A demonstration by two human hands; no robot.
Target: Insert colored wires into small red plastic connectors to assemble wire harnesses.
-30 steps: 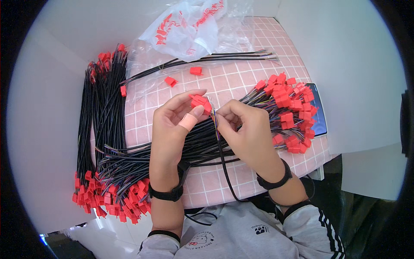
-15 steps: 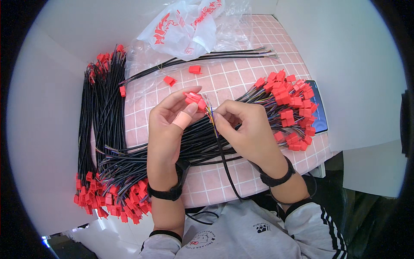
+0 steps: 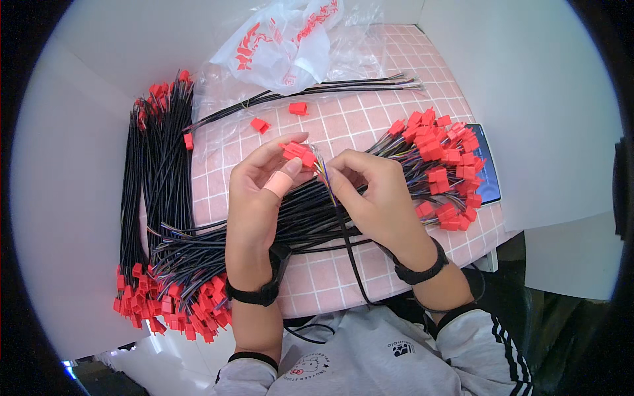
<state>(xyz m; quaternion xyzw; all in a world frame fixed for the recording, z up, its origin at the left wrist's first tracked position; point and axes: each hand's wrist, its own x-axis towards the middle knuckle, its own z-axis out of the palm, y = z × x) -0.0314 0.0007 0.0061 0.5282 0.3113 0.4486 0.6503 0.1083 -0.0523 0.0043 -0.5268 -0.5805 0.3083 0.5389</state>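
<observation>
Toward eleven o'clock from mid-view, your left hand [image 3: 259, 185] has a narrow grip on a red connector [image 3: 299, 154], held between thumb and fingers. Your right hand [image 3: 373, 185], its grip narrow too, pinches the thin coloured wires [image 3: 319, 164] of a black cable [image 3: 350, 254] running toward five o'clock. Beneath, a cable bundle [image 3: 304, 214] crosses the desk [image 3: 317, 287], its connector-tipped end near three o'clock.

I'm in what looks like an assembly workshop: white partitions [image 3: 555, 132] flank a counter [image 3: 360, 122] heaped with connector-tipped cables [image 3: 166, 165].
</observation>
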